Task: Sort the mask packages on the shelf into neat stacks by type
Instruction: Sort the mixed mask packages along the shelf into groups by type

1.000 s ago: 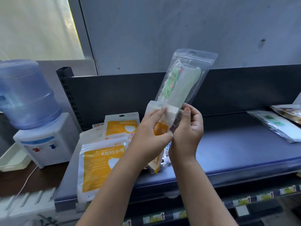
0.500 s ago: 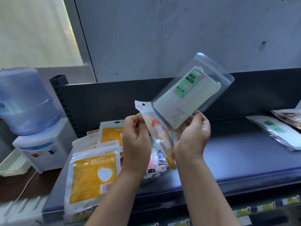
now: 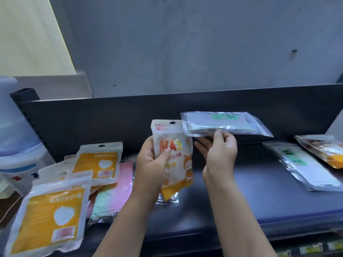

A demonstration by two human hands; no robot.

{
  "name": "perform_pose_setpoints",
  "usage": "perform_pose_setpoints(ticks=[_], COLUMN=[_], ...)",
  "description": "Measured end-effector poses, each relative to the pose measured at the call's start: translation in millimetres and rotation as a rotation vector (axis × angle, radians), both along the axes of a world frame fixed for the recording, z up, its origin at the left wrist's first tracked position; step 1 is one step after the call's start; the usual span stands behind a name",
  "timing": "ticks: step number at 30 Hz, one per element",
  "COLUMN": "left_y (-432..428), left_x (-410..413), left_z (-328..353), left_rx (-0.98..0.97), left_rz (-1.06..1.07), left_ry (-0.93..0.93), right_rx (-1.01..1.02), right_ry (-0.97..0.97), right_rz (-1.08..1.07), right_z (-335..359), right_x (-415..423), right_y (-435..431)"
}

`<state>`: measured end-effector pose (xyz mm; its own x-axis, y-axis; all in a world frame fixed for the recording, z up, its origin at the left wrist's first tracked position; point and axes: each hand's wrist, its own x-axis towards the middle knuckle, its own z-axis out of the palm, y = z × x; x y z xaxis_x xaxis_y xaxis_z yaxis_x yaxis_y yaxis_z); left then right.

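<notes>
Above the dark blue-grey shelf (image 3: 250, 197), near its middle, both of my bare hands hold mask packages. My left hand (image 3: 151, 165) grips an upright white pouch printed with orange "MASK" lettering and a cartoon face (image 3: 173, 154), thumb across its front and fingers curled behind. My right hand (image 3: 220, 154) pinches the near edge of a clear, flat plastic package with a green label (image 3: 222, 124), thumb on top, holding it roughly level, just right of the white pouch's top.

On the shelf to the left lie two white-and-orange KN95 pouches: one at the near left corner (image 3: 50, 217), another farther back (image 3: 101, 163). Between them and my left arm sit soft pink and pale green mask packs (image 3: 111, 193), loosely heaped. At the far right, a second clear package with a green label (image 3: 304, 166) lies flat, and beside it at the edge another orange-printed pouch (image 3: 323, 150). A blue water bottle on a white dispenser (image 3: 14, 130) stands left of the shelf.
</notes>
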<state>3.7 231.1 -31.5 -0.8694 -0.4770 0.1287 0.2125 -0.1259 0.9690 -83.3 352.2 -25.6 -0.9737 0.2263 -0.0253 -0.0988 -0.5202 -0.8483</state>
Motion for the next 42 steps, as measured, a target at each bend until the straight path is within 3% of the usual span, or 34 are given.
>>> perform_pose_setpoints(ticks=[4,9,17,28,34,42], left_y=[9,0,2,35,92,209], left_x=[-15,-26,-28,-64,-85,-110], left_z=[0,-9,-13,-27,-19,-32], left_rx=[0.099,0.115,0.231,0.348,0.377,0.447], left_rz=[0.061,0.215,0.215,0.055,0.017,0.060], left_ry=[-0.010,-0.037,-0.015,-0.079,-0.061,-0.097], right_rx=[0.165,0.204,0.145,-0.088,0.006,0.153], right_ry=[-0.007,0.056,0.142,0.057,-0.124,-0.156], right_rz=[0.117,0.188,0.356,0.434,0.324,0.437], right_z=[-11,-15,-30,-36,-40,-48], right_x=[-26,-38,-39,-47,-70,-113], right_y=[42,87,123,208,271,368])
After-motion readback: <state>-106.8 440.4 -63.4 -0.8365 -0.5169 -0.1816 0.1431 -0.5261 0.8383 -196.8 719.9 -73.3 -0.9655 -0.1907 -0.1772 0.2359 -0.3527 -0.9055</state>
